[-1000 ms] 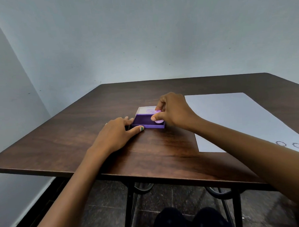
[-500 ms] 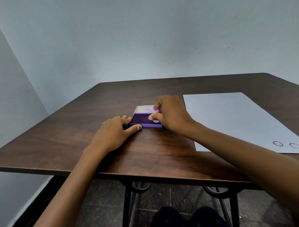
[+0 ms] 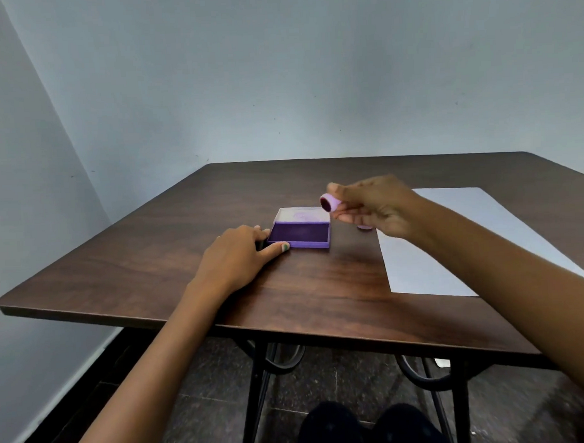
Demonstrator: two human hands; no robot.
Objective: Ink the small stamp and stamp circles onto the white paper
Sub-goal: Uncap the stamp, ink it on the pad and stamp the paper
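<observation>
A purple ink pad (image 3: 300,233) lies open on the dark wooden table (image 3: 320,287), its pale lid tilted back behind it. My left hand (image 3: 238,257) rests flat on the table and touches the pad's left front corner. My right hand (image 3: 373,204) hovers just right of the pad and pinches a small lilac stamp (image 3: 328,202). The stamp is turned on its side, its dark inked face toward the left. The white paper (image 3: 452,241) lies to the right; my right forearm covers its near right part.
A small lilac piece (image 3: 364,227) shows on the table under my right hand, at the paper's left edge. The table stands in a corner of grey walls. Black metal legs (image 3: 258,390) and my knees show below the near edge.
My right hand has lifted the stamp off the ink pad and moved it up and to the right, turning its inked face sideways. My left hand has stayed at the pad.
</observation>
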